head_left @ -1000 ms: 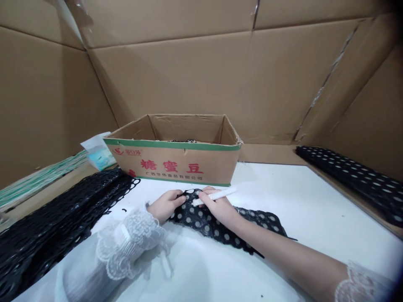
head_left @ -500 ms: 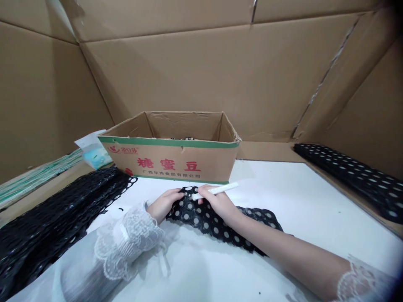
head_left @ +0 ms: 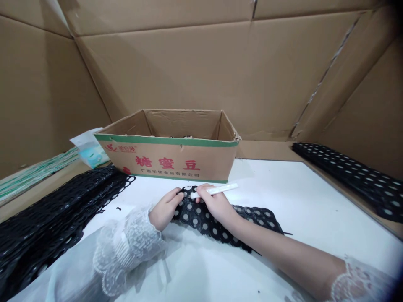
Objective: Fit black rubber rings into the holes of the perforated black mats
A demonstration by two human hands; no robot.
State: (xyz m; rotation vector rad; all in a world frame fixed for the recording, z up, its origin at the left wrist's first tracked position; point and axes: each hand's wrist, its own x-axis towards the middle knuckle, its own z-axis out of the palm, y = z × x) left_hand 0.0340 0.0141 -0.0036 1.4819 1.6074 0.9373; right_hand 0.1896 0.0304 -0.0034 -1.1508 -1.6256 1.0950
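Your left hand [head_left: 164, 210] pinches the dotted sheet [head_left: 204, 225] (probably light, bendy: hold its edge); your right hand [head_left: 218, 206] grips the white stick [head_left: 224, 188].

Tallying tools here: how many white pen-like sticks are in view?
1: the white stick in the right hand, over the black dotted sheet. Any in the box may be hidden.

Left hand [head_left: 164, 210]: thumb and fingers pinched together. Right hand [head_left: 218, 205]: fingers curled, pen-style grip. Right forearm [head_left: 277, 249] slants, bare.
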